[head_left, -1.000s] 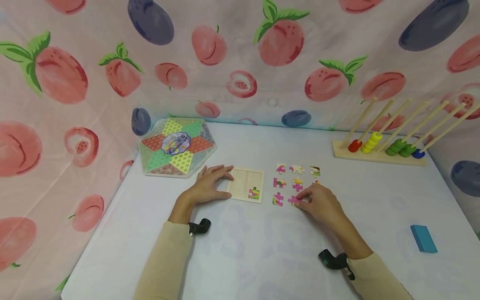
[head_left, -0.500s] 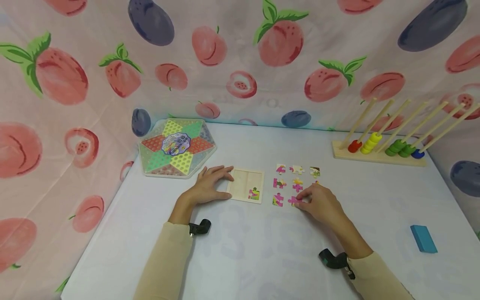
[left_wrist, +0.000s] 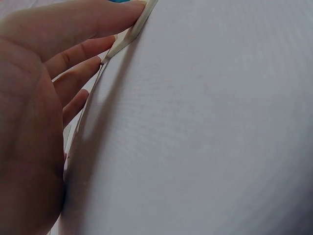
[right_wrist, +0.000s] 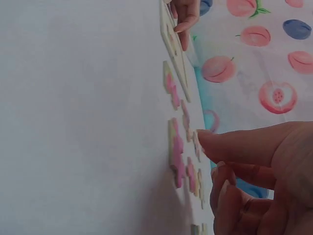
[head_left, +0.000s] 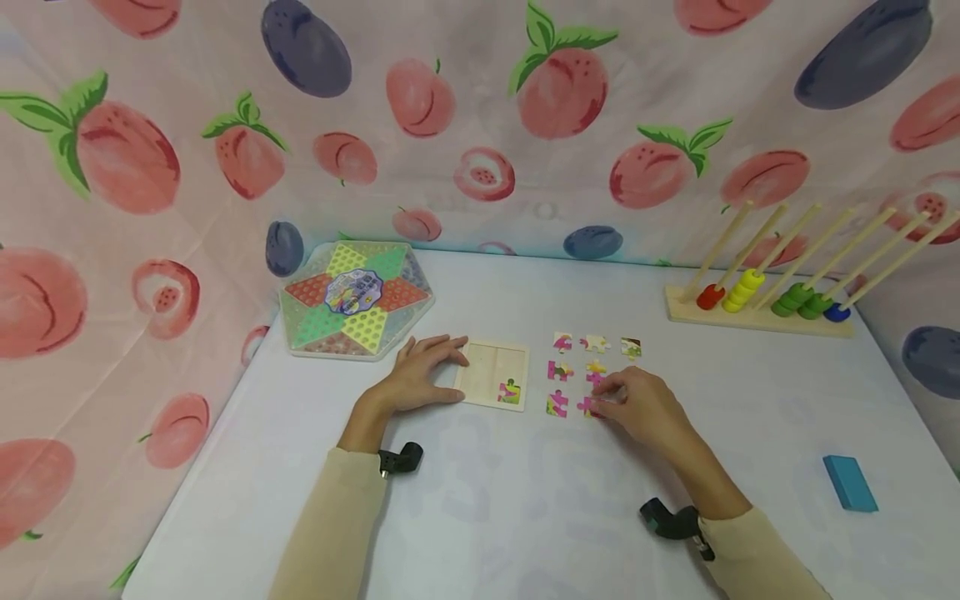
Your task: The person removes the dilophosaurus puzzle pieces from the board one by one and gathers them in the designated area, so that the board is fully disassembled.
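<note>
A square wooden puzzle tray (head_left: 483,371) lies flat on the table, with one pink-and-green piece (head_left: 510,391) in its near right corner. My left hand (head_left: 412,375) holds the tray's left side, thumb at the near corner and fingers toward the far one; in the left wrist view the thumb (left_wrist: 115,19) presses on its edge. Right of the tray, several loose jigsaw pieces are set out in rows. Over the near row's middle piece (head_left: 587,407) hovers my right hand (head_left: 641,404), fingers bent. The right wrist view shows thumb (right_wrist: 244,147) and fingertips apart, nothing between them. This hand hides part of the group.
A hexagonal Chinese checkers board (head_left: 356,300) lies at the back left. At the back right stands a wooden bead stacker (head_left: 757,317) with tall pegs and coloured beads. A blue block (head_left: 850,483) lies at the right. Fruit-printed cloth (head_left: 480,108) rises behind the table.
My right fingertips have drawn back slightly, uncovering more of the near middle piece. My left hand keeps its place on the tray. The head view has tilted up a little.
</note>
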`<state>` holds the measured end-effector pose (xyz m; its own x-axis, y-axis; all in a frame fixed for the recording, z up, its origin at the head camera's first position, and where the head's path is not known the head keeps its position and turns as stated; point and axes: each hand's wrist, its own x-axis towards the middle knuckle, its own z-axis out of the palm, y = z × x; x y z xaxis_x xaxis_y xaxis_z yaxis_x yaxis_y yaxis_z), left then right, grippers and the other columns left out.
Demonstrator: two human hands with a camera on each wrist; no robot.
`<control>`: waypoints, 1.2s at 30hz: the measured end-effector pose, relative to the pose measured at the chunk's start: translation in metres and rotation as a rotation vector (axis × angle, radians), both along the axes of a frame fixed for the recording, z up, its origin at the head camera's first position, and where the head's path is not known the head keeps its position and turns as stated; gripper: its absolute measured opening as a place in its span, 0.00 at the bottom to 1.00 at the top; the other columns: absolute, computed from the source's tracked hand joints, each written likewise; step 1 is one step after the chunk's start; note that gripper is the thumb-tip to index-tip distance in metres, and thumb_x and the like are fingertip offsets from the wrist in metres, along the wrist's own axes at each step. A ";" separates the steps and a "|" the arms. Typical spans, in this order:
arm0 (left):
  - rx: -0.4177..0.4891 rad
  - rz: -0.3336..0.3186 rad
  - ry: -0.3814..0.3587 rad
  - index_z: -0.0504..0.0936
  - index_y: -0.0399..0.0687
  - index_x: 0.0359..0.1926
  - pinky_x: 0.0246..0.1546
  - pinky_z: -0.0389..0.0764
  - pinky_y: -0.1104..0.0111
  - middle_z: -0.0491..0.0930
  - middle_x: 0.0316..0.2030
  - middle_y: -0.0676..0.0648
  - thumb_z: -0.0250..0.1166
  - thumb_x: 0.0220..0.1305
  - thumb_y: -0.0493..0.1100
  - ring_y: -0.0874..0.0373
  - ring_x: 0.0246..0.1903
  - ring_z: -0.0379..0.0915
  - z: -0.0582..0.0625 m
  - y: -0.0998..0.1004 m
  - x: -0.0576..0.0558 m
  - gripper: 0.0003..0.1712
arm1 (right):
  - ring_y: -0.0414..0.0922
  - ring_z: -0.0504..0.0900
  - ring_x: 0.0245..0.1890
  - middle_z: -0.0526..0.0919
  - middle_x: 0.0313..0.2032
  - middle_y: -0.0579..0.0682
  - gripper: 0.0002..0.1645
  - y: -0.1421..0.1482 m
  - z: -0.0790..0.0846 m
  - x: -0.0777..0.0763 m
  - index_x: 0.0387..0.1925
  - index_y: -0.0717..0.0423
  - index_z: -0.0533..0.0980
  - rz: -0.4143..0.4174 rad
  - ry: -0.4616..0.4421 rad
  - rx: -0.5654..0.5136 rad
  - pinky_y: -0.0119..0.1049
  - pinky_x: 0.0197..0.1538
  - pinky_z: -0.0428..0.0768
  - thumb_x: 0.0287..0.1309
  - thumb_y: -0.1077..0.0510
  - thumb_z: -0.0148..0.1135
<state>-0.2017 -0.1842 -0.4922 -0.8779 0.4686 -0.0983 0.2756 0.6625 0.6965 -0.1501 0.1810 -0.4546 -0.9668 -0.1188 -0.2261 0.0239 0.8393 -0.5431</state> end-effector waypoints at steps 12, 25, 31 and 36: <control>-0.004 0.002 0.003 0.82 0.58 0.53 0.80 0.26 0.41 0.62 0.78 0.53 0.76 0.55 0.49 0.48 0.81 0.47 -0.002 0.000 0.000 0.24 | 0.50 0.84 0.42 0.87 0.47 0.56 0.21 -0.021 0.024 -0.016 0.51 0.54 0.84 0.039 0.103 -0.051 0.36 0.40 0.86 0.59 0.50 0.73; 0.007 -0.004 0.002 0.82 0.59 0.53 0.79 0.26 0.41 0.62 0.78 0.53 0.76 0.55 0.48 0.47 0.81 0.47 -0.001 -0.002 -0.001 0.24 | 0.53 0.83 0.55 0.86 0.57 0.52 0.26 -0.065 0.036 -0.033 0.59 0.52 0.81 0.259 0.084 -0.072 0.50 0.56 0.84 0.59 0.53 0.74; -0.006 -0.001 -0.004 0.82 0.59 0.54 0.79 0.26 0.41 0.62 0.78 0.54 0.76 0.55 0.49 0.48 0.81 0.47 -0.001 -0.001 0.000 0.24 | 0.51 0.81 0.58 0.85 0.59 0.49 0.27 -0.085 0.028 -0.034 0.60 0.49 0.81 0.317 0.027 -0.050 0.50 0.59 0.83 0.58 0.53 0.74; -0.017 -0.005 0.009 0.82 0.59 0.54 0.79 0.27 0.40 0.62 0.78 0.54 0.76 0.56 0.50 0.47 0.81 0.47 -0.001 -0.001 -0.001 0.24 | 0.48 0.82 0.56 0.85 0.59 0.48 0.29 -0.098 0.016 -0.035 0.60 0.47 0.81 0.350 0.009 0.007 0.49 0.60 0.82 0.55 0.54 0.76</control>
<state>-0.2028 -0.1852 -0.4931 -0.8764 0.4714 -0.0986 0.2851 0.6729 0.6826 -0.1848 0.0833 -0.4382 -0.8697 -0.4419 -0.2198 -0.2706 0.7994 -0.5364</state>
